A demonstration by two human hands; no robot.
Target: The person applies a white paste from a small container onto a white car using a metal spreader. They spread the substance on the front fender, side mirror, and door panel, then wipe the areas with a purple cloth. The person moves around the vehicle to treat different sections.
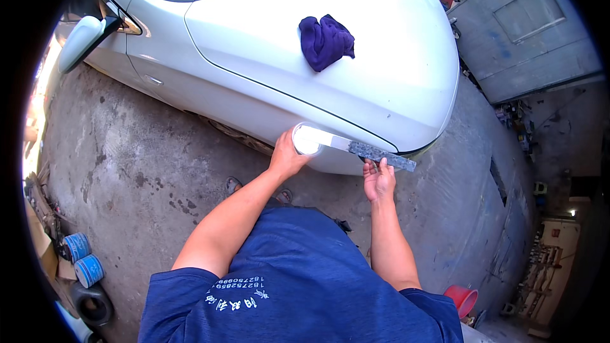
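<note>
My left hand (287, 155) grips a round white container (307, 145) at its side, close to the front fender of a white car (267, 90). A long flat stick (381, 153), white at the container end and mottled grey at the other, reaches over the container's mouth. My right hand (380, 178) holds the stick from below near its grey end. Glare hides what the container holds. A crumpled purple cloth (325, 43) lies on the car's hood.
The car's wing mirror (83, 40) juts out at upper left. Blue tins (89, 270) and a tire (93, 304) are at lower left. A red bucket (462, 300) stands behind me at lower right. A grey metal door panel (524, 28) is at upper right.
</note>
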